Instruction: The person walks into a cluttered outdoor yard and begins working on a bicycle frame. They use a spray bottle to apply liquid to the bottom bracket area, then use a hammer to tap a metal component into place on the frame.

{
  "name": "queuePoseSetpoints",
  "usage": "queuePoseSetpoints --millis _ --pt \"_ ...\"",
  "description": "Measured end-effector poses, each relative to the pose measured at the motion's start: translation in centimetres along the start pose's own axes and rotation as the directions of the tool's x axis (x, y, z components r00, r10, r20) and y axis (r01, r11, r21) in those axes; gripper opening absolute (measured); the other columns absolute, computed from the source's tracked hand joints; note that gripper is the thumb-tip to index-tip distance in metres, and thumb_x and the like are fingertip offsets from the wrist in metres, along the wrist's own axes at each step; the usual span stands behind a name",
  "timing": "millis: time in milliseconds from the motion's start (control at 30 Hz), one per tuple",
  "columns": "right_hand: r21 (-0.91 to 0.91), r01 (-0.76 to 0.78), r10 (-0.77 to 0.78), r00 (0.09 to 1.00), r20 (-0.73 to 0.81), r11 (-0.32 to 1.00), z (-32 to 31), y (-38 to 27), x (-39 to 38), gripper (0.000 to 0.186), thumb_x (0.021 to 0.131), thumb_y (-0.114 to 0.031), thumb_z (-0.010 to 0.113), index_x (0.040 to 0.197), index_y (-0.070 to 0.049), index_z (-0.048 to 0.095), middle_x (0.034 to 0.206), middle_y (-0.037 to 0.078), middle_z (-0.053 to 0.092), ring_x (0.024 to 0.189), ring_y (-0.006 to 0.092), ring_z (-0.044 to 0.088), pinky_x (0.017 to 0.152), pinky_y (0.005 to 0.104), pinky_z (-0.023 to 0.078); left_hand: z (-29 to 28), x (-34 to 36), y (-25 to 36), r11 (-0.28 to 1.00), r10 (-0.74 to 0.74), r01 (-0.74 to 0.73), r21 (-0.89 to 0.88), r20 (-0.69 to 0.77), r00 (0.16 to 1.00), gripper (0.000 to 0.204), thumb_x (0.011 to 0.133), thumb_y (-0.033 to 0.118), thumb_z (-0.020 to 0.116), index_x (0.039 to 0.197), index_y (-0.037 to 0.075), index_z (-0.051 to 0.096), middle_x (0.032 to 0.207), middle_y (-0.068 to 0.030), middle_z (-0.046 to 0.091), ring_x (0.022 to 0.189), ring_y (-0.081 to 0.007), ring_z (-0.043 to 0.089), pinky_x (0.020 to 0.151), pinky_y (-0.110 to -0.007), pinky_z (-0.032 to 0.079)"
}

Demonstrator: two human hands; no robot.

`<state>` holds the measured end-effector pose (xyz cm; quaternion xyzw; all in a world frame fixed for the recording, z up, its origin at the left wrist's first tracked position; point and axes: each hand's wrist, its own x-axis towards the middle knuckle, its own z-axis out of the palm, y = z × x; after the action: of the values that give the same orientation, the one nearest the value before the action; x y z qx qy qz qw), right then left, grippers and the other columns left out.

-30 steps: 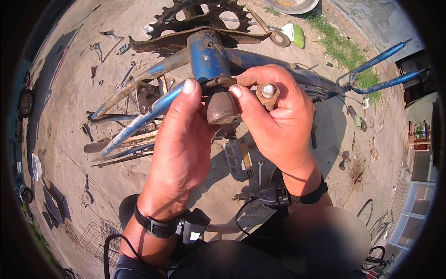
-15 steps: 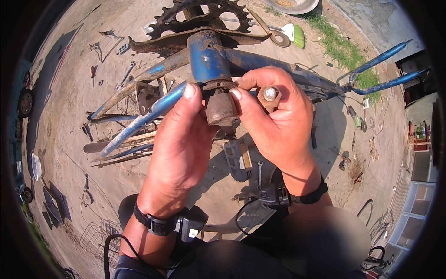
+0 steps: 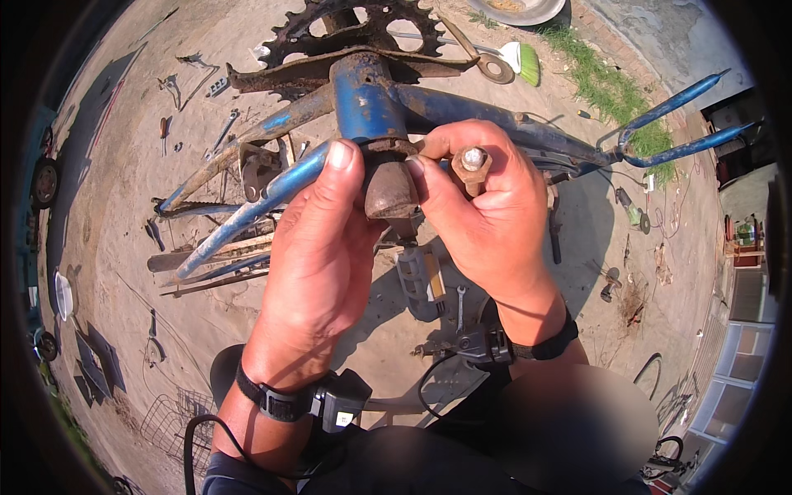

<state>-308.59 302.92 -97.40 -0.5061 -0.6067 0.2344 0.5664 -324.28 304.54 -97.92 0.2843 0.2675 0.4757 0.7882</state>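
A rusty blue bicycle frame (image 3: 363,111) lies in front of me, its bottom bracket shell pointing toward me. Below the shell are a rusty ring (image 3: 388,147) and the crank arm's thick brown end (image 3: 391,188). My left hand (image 3: 318,239) has its thumb and fingers closed at the ring's left edge; its fingertips are partly hidden behind the crank end. From the other side, my right hand (image 3: 495,206) pinches the ring between thumb and forefinger. Its curled fingers also hold a rusty bolt with a hex nut (image 3: 472,162), the shiny tip facing up.
A toothed chainring (image 3: 363,33) sits at the frame's far end. Below the crank hangs a pedal (image 3: 419,285), with a wrench (image 3: 461,309) on the ground beside it. Other tools, an angle grinder (image 3: 634,210) and a green brush (image 3: 529,64) lie around.
Both hands stay at the ring. My right hand has shifted slightly left and turned, so the bolt is tilted and more of its shaft shows. The frame has moved very slightly.
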Motion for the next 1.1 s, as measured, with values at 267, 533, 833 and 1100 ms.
queuePoseSetpoints --millis 267,533,833,1100 --pt "-0.043 0.019 -0.02 0.999 -0.039 0.999 0.4 0.5 -0.3 0.014 0.091 -0.001 0.075 0.1 -0.003 0.065 0.09 -0.002 0.065 0.072 0.0029 0.051 0.063 0.0201 0.044 0.5 -0.1 0.1 1.0 -0.003 0.004 0.015 -0.033 0.999 0.049 0.107 0.05 0.051 0.126 0.007 0.063 0.115 -0.0061 0.07 0.107 -0.0183 0.065 0.1 -0.038 0.048" --pt "-0.074 0.027 -0.029 0.999 -0.03 0.997 0.3 0.2 -0.2 0.014 0.091 -0.004 0.076 0.1 -0.002 0.065 0.091 -0.002 0.065 0.075 0.0035 0.053 0.065 0.0208 0.045 -0.3 -0.2 0.2 0.998 -0.016 0.015 -0.058 -0.007 1.0 0.049 0.108 0.049 0.048 0.124 0.006 0.064 0.12 -0.0082 0.071 0.113 -0.0198 0.065 0.103 -0.039 0.048" --pt "0.008 -0.027 0.027 1.0 0.014 1.0 0.3 1.0 -0.4 0.014 0.09 -0.001 0.076 0.102 -0.003 0.068 0.095 -0.001 0.067 0.078 0.0027 0.056 0.067 0.0196 0.046 0.6 -0.2 0.5 1.0 0.015 -0.014 -0.025 0.019 1.0 0.042 0.108 0.041 0.055 0.12 0.003 0.07 0.113 -0.0077 0.073 0.107 -0.0181 0.066 0.101 -0.038 0.047" --pt "-0.002 0.093 -0.093 0.996 0.001 0.996 -0.4 -0.6 0.5 0.012 0.089 0.005 0.074 0.099 0.0 0.07 0.096 0.005 0.069 0.08 0.0081 0.061 0.07 0.0218 0.048 0.6 -0.4 0.2 0.999 0.002 -0.004 -0.054 -0.037 0.999 0.042 0.108 0.041 0.055 0.123 0.003 0.068 0.117 -0.0072 0.072 0.109 -0.017 0.065 0.101 -0.037 0.046"
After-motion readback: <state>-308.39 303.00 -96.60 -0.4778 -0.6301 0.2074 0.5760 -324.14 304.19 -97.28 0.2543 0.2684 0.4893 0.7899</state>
